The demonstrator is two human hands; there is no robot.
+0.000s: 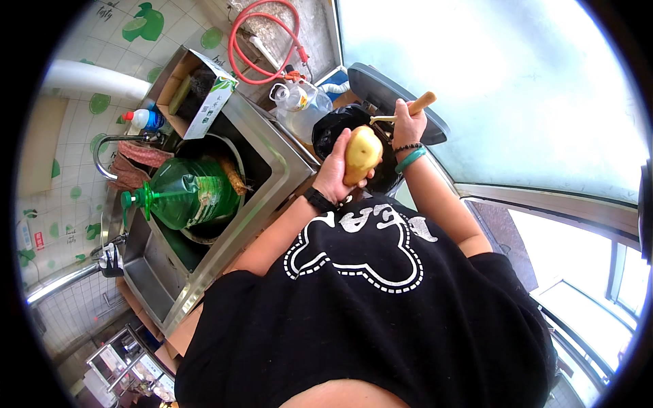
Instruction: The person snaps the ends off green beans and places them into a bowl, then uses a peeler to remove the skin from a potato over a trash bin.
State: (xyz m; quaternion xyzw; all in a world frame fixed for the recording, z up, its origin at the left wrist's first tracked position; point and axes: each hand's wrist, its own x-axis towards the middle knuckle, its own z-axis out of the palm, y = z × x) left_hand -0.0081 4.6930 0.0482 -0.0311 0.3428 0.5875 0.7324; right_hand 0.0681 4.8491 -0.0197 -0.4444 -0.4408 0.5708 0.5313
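Note:
A partly peeled potato (pixel 363 154), pale yellow with some darker skin low down, lies in my left hand (pixel 334 172), the fingers wrapped around it. My right hand (pixel 409 124) is closed on a peeler (pixel 422 102) with a tan handle; its light-coloured end points left, just above and beside the potato, and seems not to touch it. Beneath both hands is a bin lined with a black plastic bag (pixel 331 127), its grey lid (pixel 375 84) tilted up behind. The bin's inside is mostly hidden by the hands and the potato.
At the left is a steel sink (pixel 291 166) holding a large green plastic bottle (pixel 176 194) and a brown root-like piece (pixel 232 176). An open carton (pixel 206 109) rests on its upper edge. Clear plastic jugs (pixel 301 109) stand beside the bin. A frosted window (pixel 484 92) borders the right.

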